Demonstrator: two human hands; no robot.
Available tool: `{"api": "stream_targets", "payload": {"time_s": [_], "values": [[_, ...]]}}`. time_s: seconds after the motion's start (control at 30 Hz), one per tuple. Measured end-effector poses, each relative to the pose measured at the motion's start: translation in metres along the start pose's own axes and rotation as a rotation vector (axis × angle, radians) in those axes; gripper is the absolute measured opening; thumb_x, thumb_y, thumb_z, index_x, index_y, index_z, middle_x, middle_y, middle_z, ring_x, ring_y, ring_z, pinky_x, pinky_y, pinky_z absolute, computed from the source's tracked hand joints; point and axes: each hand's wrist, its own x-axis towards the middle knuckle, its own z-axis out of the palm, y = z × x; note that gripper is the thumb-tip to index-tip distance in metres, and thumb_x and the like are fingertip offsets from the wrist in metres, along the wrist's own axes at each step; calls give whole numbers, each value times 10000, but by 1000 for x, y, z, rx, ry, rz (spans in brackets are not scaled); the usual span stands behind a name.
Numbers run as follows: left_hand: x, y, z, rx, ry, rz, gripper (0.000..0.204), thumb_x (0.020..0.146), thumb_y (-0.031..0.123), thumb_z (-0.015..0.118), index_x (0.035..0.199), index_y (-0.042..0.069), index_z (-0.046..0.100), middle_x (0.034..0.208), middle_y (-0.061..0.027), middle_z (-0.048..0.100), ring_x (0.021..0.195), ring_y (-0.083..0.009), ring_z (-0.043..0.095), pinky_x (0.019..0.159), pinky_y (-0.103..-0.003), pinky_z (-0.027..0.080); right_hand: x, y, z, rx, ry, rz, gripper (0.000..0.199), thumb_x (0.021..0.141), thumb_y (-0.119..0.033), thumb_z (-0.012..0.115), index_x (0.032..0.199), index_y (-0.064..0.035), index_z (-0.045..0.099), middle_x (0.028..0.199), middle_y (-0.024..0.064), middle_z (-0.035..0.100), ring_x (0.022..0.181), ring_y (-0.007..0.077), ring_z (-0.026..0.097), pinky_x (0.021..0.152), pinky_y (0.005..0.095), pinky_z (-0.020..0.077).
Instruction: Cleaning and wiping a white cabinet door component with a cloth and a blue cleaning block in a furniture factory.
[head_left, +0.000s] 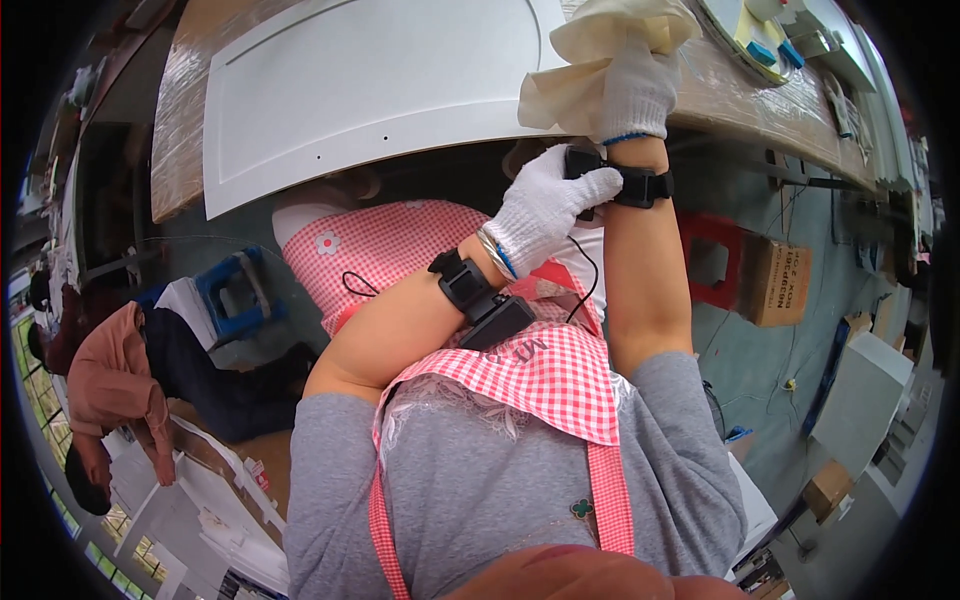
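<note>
My left hand [543, 205], in a white knit glove, reaches across to my right wrist. Its thumb and fingers close on a small black box [584, 170] on the strap there. My right hand [640, 92], gloved too, grips a cream cloth [568, 92] that drapes over its fingers and hides most of them. The cloth hangs over the near right corner of a white cabinet door [400, 75]. This door has a raised frame and small dark holes along its near edge. A second black strap with a box [497, 322] sits on my left wrist.
Under the door is a film-wrapped worktable [755, 110], with a round tray [745, 50] holding blue pieces at its right. A red stool [708, 262] and cardboard box [775, 283] stand right; a blue stool [240, 295] stands left. Another person [120, 375] bends over white panels at left.
</note>
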Motion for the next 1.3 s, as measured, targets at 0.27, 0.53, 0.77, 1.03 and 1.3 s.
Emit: {"api": "stream_targets", "payload": {"time_s": [0.27, 0.53, 0.77, 1.03, 1.3], "values": [[7, -8, -2, 94, -35, -2, 402, 928, 259, 779, 1182, -16, 631, 963, -65, 685, 812, -123, 659, 704, -290, 579, -6, 20, -27, -866, -125, -403, 319, 900, -226, 723, 1100, -5, 610, 951, 100, 702, 824, 232, 674, 706, 355, 570], [-15, 34, -52, 672, -80, 89, 715, 866, 476, 766, 1353, -19, 598, 1164, -211, 721, 1106, -294, 695, 989, -361, 528, 12, 10, -47, -229, -185, -75, 341, 955, -166, 707, 1257, -20, 644, 1169, 89, 708, 1034, 194, 674, 894, 330, 549], [-57, 93, -289, 980, 1078, 314, 548, 898, 427, 727, 1297, 59, 655, 1261, -200, 694, 1176, -335, 668, 998, -425, 532, -10, -38, -9, -430, -469, -271, 356, 925, -122, 718, 1260, -34, 634, 1160, 99, 670, 1019, 212, 670, 877, 360, 551], [-95, 80, -400, 1006, 1208, -250, 799, 839, 525, 775, 1441, 70, 512, 1354, -241, 612, 1240, -410, 611, 1029, -477, 501, -80, -19, 45, -981, -893, -716, 522, 885, -382, 708, 1351, -152, 659, 1321, 160, 621, 1067, 390, 634, 916, 481, 538], [-61, 30, -336, 896, 1019, 156, 782, 927, 370, 757, 1535, 25, 406, 1458, -231, 565, 1337, -347, 562, 1113, -407, 426, 38, 36, 23, -1199, -470, -511, 308, 935, -361, 631, 1143, -140, 684, 1110, 221, 683, 1004, 428, 665, 849, 531, 539]]}}
